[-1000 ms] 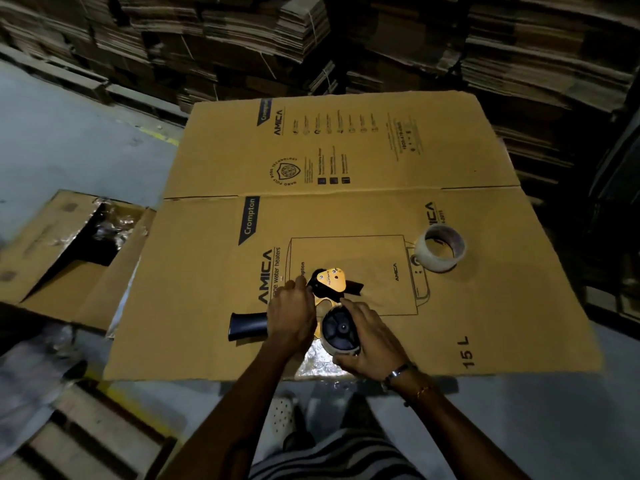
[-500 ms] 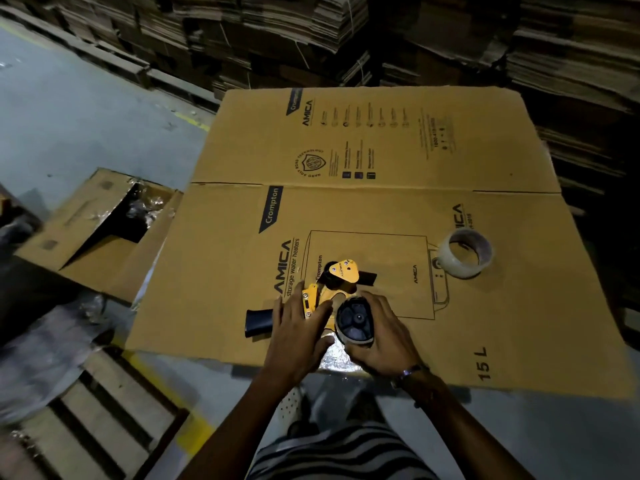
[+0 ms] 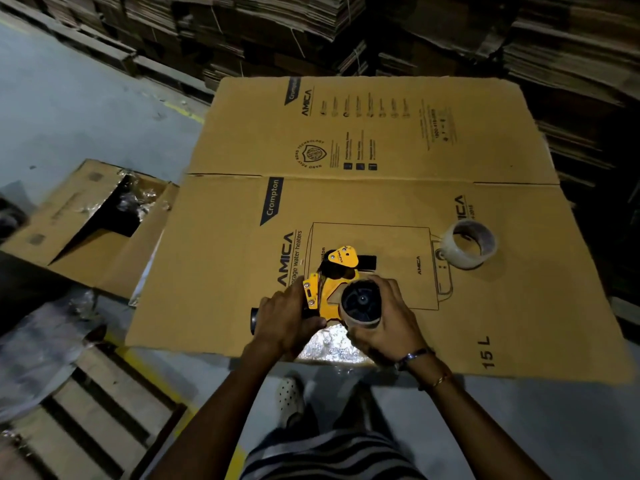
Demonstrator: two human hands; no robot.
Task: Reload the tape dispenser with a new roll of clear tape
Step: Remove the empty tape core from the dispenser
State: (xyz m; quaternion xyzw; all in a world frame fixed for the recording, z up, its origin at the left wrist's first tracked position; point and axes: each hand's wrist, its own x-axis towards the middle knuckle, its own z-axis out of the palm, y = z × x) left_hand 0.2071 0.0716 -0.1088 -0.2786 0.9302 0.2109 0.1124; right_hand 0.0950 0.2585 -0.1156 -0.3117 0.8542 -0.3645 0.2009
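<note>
A yellow and black tape dispenser [image 3: 332, 289] lies on a flattened cardboard box [image 3: 381, 209] near its front edge. My left hand [image 3: 287, 317] grips the dispenser at the handle end, and the black handle tip sticks out to the left. My right hand [image 3: 388, 323] curls round a ring on the dispenser's black hub [image 3: 362, 301]; I cannot tell whether the ring is a core or tape. A roll of clear tape [image 3: 469, 244] lies flat on the cardboard to the right, apart from both hands.
An open carton [image 3: 86, 216] with shiny plastic inside sits on the floor at the left. A wooden pallet [image 3: 86, 410] lies at the lower left. Stacks of flat cardboard [image 3: 311, 26] fill the back and right. My foot [image 3: 289, 396] is below the box edge.
My left hand has slid back along the handle, baring more of the yellow frame. My right hand stays round the hub ring. The camera has shifted slightly.
</note>
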